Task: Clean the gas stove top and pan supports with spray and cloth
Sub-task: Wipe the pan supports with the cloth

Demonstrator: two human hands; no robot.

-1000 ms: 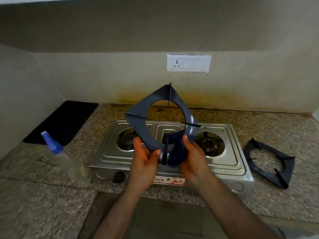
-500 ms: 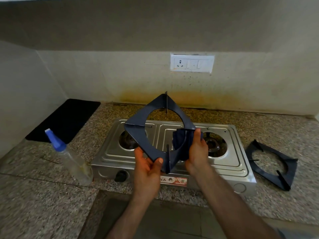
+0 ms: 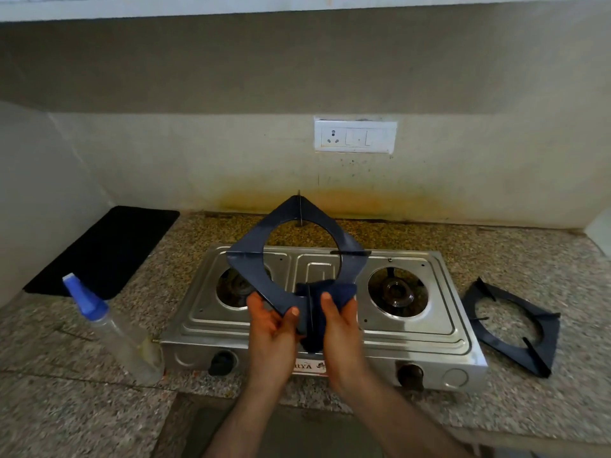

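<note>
A dark pan support [image 3: 254, 249] is held upright in the air over the two-burner steel gas stove [image 3: 413, 328]. My left hand [image 3: 272, 320] grips its lower left edge. My right hand [image 3: 340, 317] presses a dark blue cloth [image 3: 342, 289] against the support's bottom corner. A second pan support [image 3: 515, 325] lies flat on the counter to the right of the stove. Left of the stove stands a clear spray bottle [image 3: 122, 338] with a blue nozzle. Both burners are bare.
The stove sits on a speckled granite counter [image 3: 66, 408]. A black mat [image 3: 102, 251] lies at the back left. A white switch plate [image 3: 355, 136] is on the stained wall behind. The counter's front edge runs just below my forearms.
My right hand slid the cloth from the support's right side down to its bottom corner. The support tilted slightly and the view shifted a little.
</note>
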